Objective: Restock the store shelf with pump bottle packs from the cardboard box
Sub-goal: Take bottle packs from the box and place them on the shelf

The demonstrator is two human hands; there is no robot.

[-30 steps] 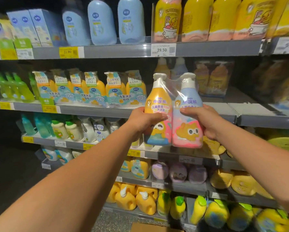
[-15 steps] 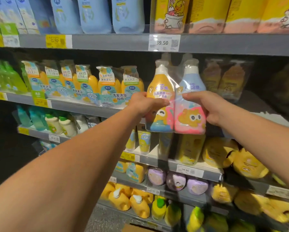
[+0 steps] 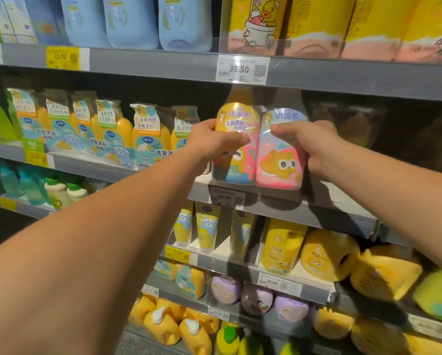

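Left hand: your left hand [image 3: 209, 142] grips the orange-bottle side of the pump bottle pack [image 3: 250, 160], fingers curled onto its front.
Right hand: your right hand [image 3: 309, 147] clasps the blue-and-pink side.
Pack: upright, two bottles in clear wrap, at the front edge of the shelf [image 3: 304, 206], just above the 69.90 price tag [image 3: 226, 197]; whether its base touches is unclear.
Pump tops: hidden by the upper shelf rail [image 3: 342, 80].
Left neighbours: orange bottle packs [image 3: 148, 134] on the same shelf.

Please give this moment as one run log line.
step: shelving | pump bottle pack: upright, at shelf front | left grip: holds pack | right grip: holds pack
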